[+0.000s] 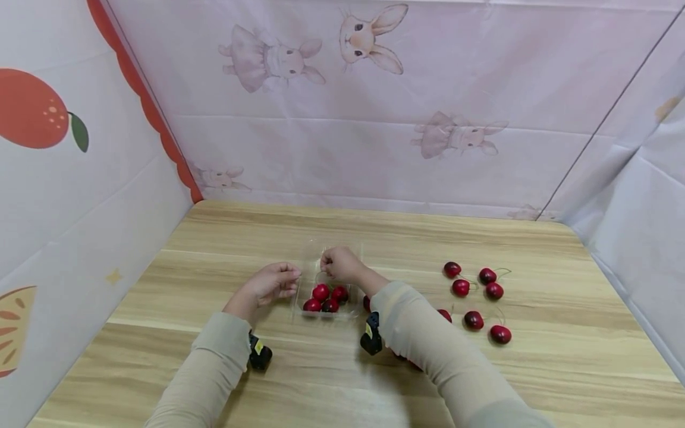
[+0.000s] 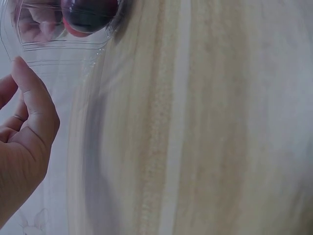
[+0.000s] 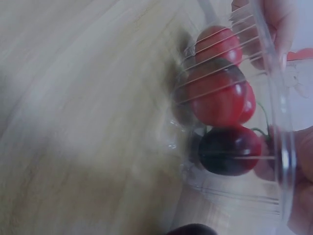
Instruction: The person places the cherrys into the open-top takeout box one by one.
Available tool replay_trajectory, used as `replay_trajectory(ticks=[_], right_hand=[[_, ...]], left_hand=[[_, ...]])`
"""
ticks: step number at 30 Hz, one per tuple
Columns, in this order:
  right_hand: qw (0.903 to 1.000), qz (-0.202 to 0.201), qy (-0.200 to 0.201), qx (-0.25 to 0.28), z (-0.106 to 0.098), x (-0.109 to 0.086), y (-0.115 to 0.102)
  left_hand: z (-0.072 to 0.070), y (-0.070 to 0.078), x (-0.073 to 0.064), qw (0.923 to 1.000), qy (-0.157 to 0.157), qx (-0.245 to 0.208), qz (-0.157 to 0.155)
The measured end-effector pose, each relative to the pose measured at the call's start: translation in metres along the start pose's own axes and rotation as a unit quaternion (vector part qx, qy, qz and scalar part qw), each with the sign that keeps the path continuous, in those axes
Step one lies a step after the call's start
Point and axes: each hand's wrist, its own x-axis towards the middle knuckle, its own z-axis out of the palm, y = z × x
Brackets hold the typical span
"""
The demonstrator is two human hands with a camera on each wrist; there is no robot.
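A clear plastic box point(image 1: 353, 307) with several dark red cherries point(image 1: 339, 293) in its near part stands in the middle of the table. At its left side, my left hand point(image 1: 270, 282) pinches the rim between thumb and fingers. My right hand point(image 1: 342, 266) reaches over the box from the right, its fingers curled and pinching the thin stem of a cherry point(image 1: 320, 292) low inside. Through the ribbed wall, the right wrist view shows the cherries point(image 3: 230, 150) and green stems, with part of my right hand point(image 3: 303, 181) beyond. Its fingertips are partly hidden there.
Several loose cherries point(image 1: 473, 320) with stems lie on the wooden table point(image 1: 214, 380) to the right of the box. Others are partly covered by my right forearm. Printed cloth walls point(image 1: 364, 160) enclose the table at the back and sides.
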Motion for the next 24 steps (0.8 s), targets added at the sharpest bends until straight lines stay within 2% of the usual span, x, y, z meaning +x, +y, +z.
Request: replay_trajectory(ticks=[3, 6, 15, 24], right_hand=[[0.9994, -0.008, 0.006, -0.035, 0.0011, 0.0007, 0.0013], [0.9989, -0.01, 0.011, -0.045, 0.0018, 0.0012, 0.0015], [0.9995, 0.003, 0.024, -0.021, -0.0007, 0.0016, 0.0], [0.9986, 0.019, 0.01, 0.049, -0.0028, 0.0006, 0.0028]], left_hand=[[0.0007, -0.0005, 0.0003, 1.0, -0.004, -0.006, 0.0], [0.0011, -0.0004, 0.0003, 0.9999, -0.007, -0.01, 0.001], [0.0009, -0.0001, 0.0011, 0.9997, -0.015, -0.014, 0.01], [0.0018, -0.0007, 0.0006, 0.9997, -0.016, -0.017, 0.009]])
